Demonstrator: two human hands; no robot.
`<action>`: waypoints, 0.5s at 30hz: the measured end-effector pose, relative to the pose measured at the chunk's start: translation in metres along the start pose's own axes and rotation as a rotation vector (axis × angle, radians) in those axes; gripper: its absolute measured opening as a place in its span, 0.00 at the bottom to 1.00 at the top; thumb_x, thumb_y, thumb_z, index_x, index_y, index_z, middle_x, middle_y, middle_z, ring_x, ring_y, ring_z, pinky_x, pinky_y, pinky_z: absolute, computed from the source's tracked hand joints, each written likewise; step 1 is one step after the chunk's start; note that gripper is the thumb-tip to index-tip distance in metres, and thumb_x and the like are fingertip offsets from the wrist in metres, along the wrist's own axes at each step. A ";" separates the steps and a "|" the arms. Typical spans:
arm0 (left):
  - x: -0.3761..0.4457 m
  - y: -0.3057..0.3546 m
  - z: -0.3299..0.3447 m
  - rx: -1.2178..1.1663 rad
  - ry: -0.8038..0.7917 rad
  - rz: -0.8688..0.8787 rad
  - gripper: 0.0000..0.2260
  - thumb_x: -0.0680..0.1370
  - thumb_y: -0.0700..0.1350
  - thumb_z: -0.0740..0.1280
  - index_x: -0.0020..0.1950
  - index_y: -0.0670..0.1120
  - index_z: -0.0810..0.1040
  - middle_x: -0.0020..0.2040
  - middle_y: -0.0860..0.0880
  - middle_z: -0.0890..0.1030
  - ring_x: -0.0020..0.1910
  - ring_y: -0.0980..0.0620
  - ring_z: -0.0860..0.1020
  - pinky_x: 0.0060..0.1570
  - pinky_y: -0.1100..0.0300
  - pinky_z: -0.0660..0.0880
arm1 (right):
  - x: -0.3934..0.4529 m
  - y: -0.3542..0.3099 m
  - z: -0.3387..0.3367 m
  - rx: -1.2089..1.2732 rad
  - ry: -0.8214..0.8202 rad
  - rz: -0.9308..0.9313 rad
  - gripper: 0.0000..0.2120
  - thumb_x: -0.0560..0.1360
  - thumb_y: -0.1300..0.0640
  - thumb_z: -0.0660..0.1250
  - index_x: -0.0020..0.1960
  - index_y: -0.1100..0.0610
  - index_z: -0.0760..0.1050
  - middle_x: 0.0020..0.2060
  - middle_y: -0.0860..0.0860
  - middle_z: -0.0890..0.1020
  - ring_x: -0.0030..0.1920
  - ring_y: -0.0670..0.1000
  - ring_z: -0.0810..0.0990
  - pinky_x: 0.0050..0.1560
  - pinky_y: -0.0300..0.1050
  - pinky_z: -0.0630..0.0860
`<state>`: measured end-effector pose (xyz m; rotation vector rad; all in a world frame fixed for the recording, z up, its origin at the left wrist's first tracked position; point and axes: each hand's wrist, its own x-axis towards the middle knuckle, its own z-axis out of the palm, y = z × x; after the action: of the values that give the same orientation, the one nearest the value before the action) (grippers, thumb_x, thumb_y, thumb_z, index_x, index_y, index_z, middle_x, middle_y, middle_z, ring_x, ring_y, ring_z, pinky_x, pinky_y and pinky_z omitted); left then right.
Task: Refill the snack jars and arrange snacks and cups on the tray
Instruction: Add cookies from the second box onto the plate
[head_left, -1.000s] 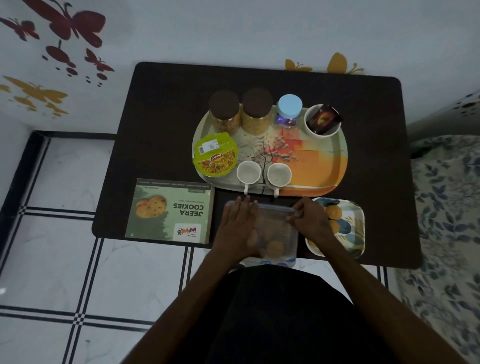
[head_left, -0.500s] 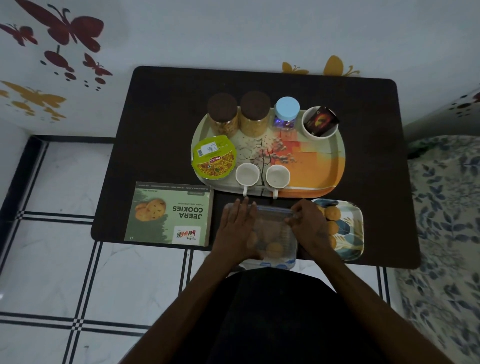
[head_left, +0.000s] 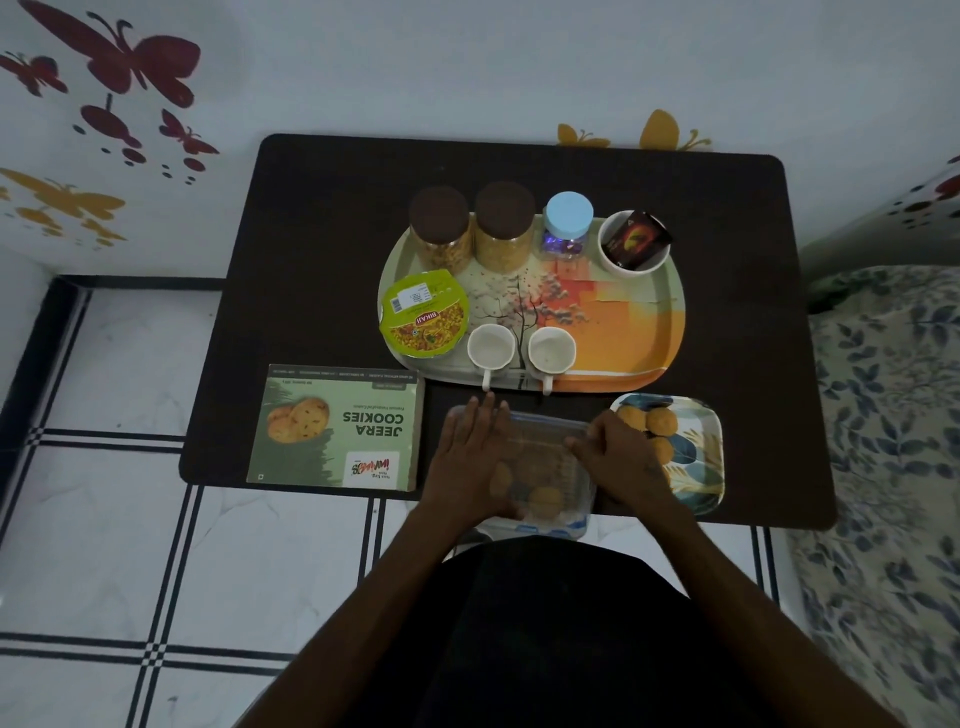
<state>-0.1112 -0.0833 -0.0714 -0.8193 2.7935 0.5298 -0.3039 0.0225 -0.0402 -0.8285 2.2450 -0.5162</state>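
Cookies (head_left: 544, 500) show through a clear plastic container (head_left: 540, 467) that sits at the near edge of the dark bench (head_left: 322, 249), just in front of the printed tray (head_left: 623, 332). The left hand (head_left: 470, 462) lies flat on the container's left side with its fingers straight and spread, pressing on the lid. The right hand (head_left: 621, 462) has its fingers curled at the container's right edge, and they seem to pinch the rim of the lid there, though the dim light blurs the exact hold. Just right of the container lies a small patterned plate (head_left: 696, 457) carrying a few round cookies, partly hidden by the right hand. Left of the container a green Jeera Cookies box (head_left: 335, 426) lies flat on the bench. On the tray, two brown-lidded jars (head_left: 439, 228) of yellowish snacks stand side by side at the far left, a blue-lidded jar (head_left: 568, 223) next to them, and a white bowl (head_left: 631, 244) holding a dark packet at the far right. A green snack tub (head_left: 423, 319) sits at the tray's left edge, and two white cups (head_left: 491, 348) stand beside each other along its near rim, handles pointing toward the person.
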 end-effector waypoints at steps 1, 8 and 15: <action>-0.001 0.000 0.001 0.006 0.004 0.009 0.51 0.63 0.68 0.65 0.77 0.37 0.62 0.76 0.36 0.65 0.76 0.35 0.63 0.71 0.35 0.64 | -0.001 0.004 -0.004 0.015 -0.037 -0.007 0.13 0.75 0.52 0.72 0.41 0.55 0.68 0.33 0.48 0.74 0.37 0.52 0.75 0.34 0.45 0.66; -0.002 0.003 -0.001 0.011 0.011 -0.011 0.56 0.59 0.64 0.77 0.77 0.36 0.62 0.77 0.36 0.63 0.76 0.36 0.62 0.73 0.38 0.61 | -0.017 0.011 -0.009 0.271 -0.159 0.122 0.20 0.66 0.60 0.79 0.52 0.57 0.73 0.43 0.51 0.80 0.42 0.49 0.80 0.35 0.42 0.76; -0.004 0.009 0.002 -0.002 0.074 -0.063 0.54 0.58 0.62 0.79 0.76 0.35 0.65 0.75 0.35 0.67 0.75 0.38 0.66 0.72 0.41 0.65 | -0.030 0.009 0.008 0.194 0.012 0.121 0.17 0.68 0.59 0.77 0.48 0.55 0.70 0.36 0.47 0.76 0.39 0.51 0.77 0.36 0.47 0.73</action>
<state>-0.1133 -0.0732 -0.0701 -0.9428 2.8232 0.5016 -0.2853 0.0479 -0.0368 -0.5889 2.1977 -0.6704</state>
